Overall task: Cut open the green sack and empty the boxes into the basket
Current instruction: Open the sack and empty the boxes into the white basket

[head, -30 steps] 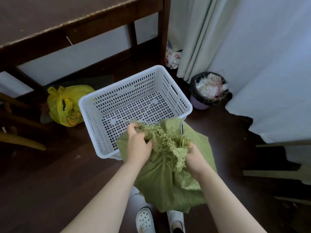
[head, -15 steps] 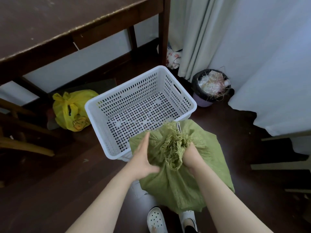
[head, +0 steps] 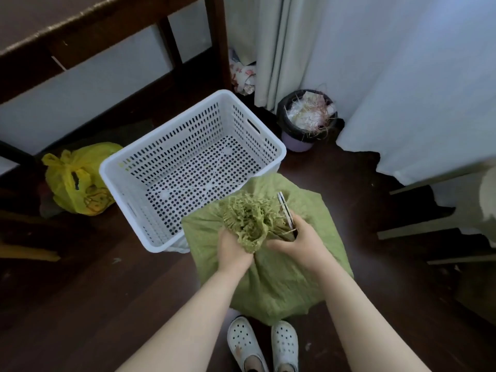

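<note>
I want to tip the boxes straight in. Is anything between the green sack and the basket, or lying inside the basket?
Nothing visible. The green sack sits right against the near corner of the white basket, whose perforated bottom shows bare. The sack's gathered neck remains bunched in the left hand.

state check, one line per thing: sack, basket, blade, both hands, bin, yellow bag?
green sack: upright, frayed top bunched, not opened
basket: no boxes inside
blade: at the sack's top
left hand: gripping frayed top
right hand: holding blade
bin: full
yellow bag: tied
</note>
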